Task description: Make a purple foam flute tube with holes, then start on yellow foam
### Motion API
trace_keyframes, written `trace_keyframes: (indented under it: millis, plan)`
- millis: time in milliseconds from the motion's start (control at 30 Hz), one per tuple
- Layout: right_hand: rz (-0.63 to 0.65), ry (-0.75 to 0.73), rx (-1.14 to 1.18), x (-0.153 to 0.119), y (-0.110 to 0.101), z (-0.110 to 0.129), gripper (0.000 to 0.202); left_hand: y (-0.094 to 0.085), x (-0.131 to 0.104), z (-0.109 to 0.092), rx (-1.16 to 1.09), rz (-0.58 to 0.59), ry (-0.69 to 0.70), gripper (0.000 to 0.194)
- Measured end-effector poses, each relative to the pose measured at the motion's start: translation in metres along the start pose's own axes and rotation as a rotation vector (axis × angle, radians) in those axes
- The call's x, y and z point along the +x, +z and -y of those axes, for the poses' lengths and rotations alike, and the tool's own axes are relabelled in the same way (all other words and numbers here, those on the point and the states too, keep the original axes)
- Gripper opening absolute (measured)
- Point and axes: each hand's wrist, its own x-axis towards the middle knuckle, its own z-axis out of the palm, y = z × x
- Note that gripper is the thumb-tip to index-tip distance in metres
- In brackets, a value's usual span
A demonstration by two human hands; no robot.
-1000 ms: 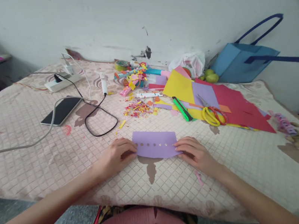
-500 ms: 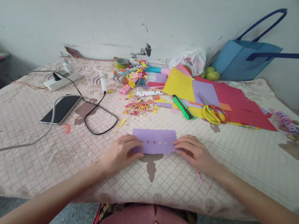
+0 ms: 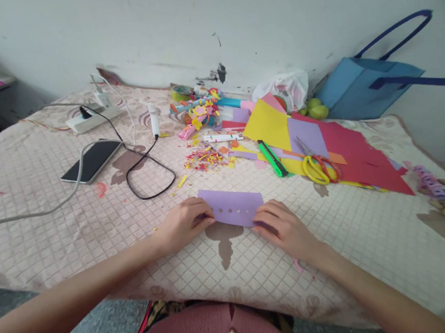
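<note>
A purple strip of paper (image 3: 231,201) with a row of several small holes lies in front of me. My left hand (image 3: 189,221) pinches its left end between thumb and fingers. At the lower right end, my right hand (image 3: 281,224) has its fingers closed on the paper's edge. Beyond the strip lie a green utility knife (image 3: 272,157) and yellow-handled scissors (image 3: 314,167), touched by neither hand. Small paper scraps (image 3: 205,159) are piled behind the strip.
Coloured paper sheets (image 3: 367,157) and a blue bag (image 3: 368,86) are at the right. A black tablet or phone (image 3: 93,161), a looped black cable (image 3: 153,197) and a power strip (image 3: 94,120) lie left. Decorated paper pieces (image 3: 201,114) sit near the wall.
My right hand has shifted slightly left along the paper's lower edge. The strip's lower right corner is now more covered by the fingers. My left hand stays on the left end.
</note>
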Motion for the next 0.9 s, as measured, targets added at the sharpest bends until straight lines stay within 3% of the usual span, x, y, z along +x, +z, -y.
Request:
trace_keyframes:
  millis: [233,433,567,733,900]
  plan:
    - [0.112,0.076,0.051,0.013,-0.006,0.003,0.015,-0.006,0.008,-0.009,0.091,0.058,-0.046,0.012]
    - [0.166,-0.118,-0.188,0.010,-0.002,0.004,0.027,0.002,0.002,-0.019,0.248,0.111,0.103,0.019]
    - [0.184,-0.190,-0.226,0.009,-0.001,0.004,0.032,0.007,0.001,-0.021,0.315,0.108,0.147,0.017]
    - [0.167,-0.152,-0.208,0.012,0.001,0.008,0.019,0.004,0.007,-0.022,0.290,0.112,0.109,0.019]
    - [0.154,-0.026,-0.085,0.021,0.001,0.011,0.019,0.003,0.013,-0.022,0.220,0.107,0.060,0.019]
